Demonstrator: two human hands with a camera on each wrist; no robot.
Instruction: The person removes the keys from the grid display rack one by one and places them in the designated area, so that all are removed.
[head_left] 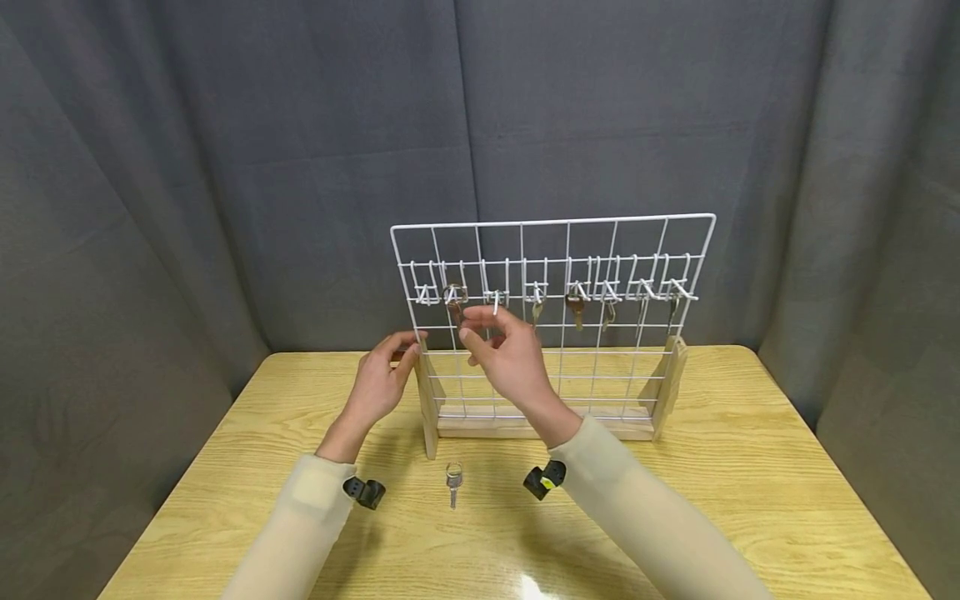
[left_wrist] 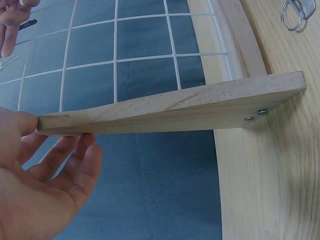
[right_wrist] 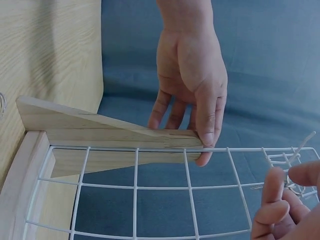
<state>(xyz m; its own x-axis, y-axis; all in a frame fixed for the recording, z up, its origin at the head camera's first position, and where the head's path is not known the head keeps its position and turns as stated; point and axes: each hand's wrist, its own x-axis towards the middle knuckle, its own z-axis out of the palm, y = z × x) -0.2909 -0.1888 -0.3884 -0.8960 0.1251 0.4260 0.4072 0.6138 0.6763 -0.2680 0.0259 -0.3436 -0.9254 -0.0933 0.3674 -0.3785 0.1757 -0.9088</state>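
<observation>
My left hand [head_left: 378, 379] grips the top of the rack's left wooden side support [left_wrist: 150, 107], thumb on one side and fingers on the other. The rack is a white wire grid [head_left: 592, 362] with a row of hooks. My right hand [head_left: 513, 358] is raised before the left hooks, fingers bent and thumb apart from the index finger. Close by its fingertips a brown key [head_left: 455, 310] hangs on the second hook from the left. A key ring [right_wrist: 296, 189] shows beyond the thumb in the right wrist view. One silver key [head_left: 453, 482] with a ring lies on the table.
Other keys hang farther right, among them a brown key [head_left: 576, 312]. The leftmost hook [head_left: 423, 293] sticks out beside the second one. A wooden crossbar [head_left: 472, 427] joins the supports on the wooden table [head_left: 750, 500]. Grey curtains [head_left: 337, 167] surround the table.
</observation>
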